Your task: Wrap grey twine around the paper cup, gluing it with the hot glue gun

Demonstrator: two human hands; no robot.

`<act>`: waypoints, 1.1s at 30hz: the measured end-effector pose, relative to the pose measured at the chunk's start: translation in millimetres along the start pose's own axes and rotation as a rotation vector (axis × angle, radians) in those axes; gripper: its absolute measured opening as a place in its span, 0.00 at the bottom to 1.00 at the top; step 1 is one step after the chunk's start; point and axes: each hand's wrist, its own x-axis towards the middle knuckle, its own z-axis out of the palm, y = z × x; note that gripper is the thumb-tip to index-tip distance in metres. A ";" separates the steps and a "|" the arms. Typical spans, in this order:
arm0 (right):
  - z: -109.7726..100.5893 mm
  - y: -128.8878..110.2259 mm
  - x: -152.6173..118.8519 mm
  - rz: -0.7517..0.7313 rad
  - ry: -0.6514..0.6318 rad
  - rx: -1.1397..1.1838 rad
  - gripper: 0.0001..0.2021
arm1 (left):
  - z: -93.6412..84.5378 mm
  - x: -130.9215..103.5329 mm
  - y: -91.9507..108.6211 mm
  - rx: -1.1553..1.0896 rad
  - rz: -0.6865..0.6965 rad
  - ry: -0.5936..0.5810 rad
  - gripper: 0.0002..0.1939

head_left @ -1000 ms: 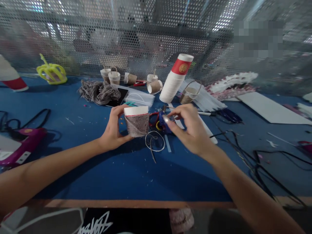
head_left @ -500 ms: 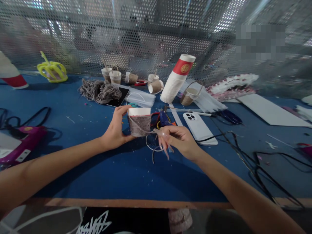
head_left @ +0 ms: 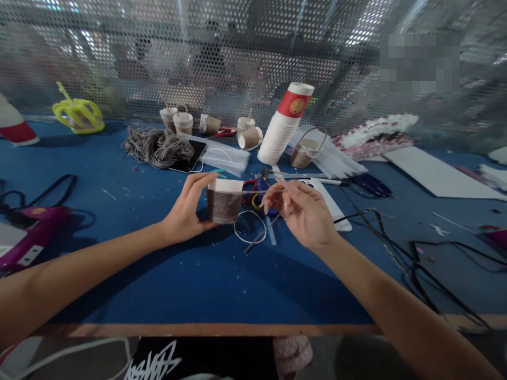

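Note:
My left hand [head_left: 190,206] grips a paper cup [head_left: 224,203] between thumb and fingers, with its white rim upward. Grey-brown cord is wound in close rows around most of its side. From the cup's right side a strand of cord [head_left: 261,192] runs taut to my right hand [head_left: 307,211], which pinches it between thumb and finger. The cord's loose end hangs below that hand over the table. Behind and between the hands lies a blue tool [head_left: 261,187], partly hidden, beside red-handled scissors [head_left: 249,191].
A grey cord bundle [head_left: 158,148], small wrapped cups [head_left: 182,124] and a leaning paper-cup stack [head_left: 283,126] stand behind. A white phone [head_left: 336,211] lies right, partly under my hand. A purple glue gun [head_left: 35,227] sits left; black cables [head_left: 415,274] cross the right side.
My right hand has moved up and right, turning palm upward, and draws the cord out level from the cup's upper side. The left hand still holds the cup in nearly the same place.

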 end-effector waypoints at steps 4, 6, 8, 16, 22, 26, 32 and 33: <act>-1.9 3.8 3.1 -0.005 0.030 0.032 0.20 | 0.2 -1.4 -0.7 -0.047 -0.014 -0.001 0.44; -2.8 5.7 3.5 -0.006 0.016 0.016 0.20 | 0.2 -2.3 -1.3 -0.064 -0.033 -0.010 0.44; -3.4 7.1 3.3 0.001 0.001 -0.025 0.20 | 0.5 -3.2 -1.9 -0.083 -0.047 -0.010 0.45; -2.1 7.8 3.5 0.042 0.006 -0.079 0.21 | 0.3 -4.5 -4.1 -0.092 -0.027 0.001 0.48; -0.6 11.0 5.5 0.091 0.051 -0.042 0.21 | 1.2 -0.7 -2.0 -0.014 0.131 0.020 0.40; 0.0 13.8 5.2 0.104 0.044 -0.026 0.21 | 1.4 -0.5 3.0 -0.011 0.153 0.001 0.35; -0.1 14.9 3.9 0.106 -0.006 -0.033 0.20 | 0.2 -1.6 5.0 -0.026 0.134 -0.036 0.34; -0.1 14.9 3.8 0.106 -0.008 -0.027 0.20 | 0.1 -1.0 4.8 -0.038 0.146 -0.026 0.35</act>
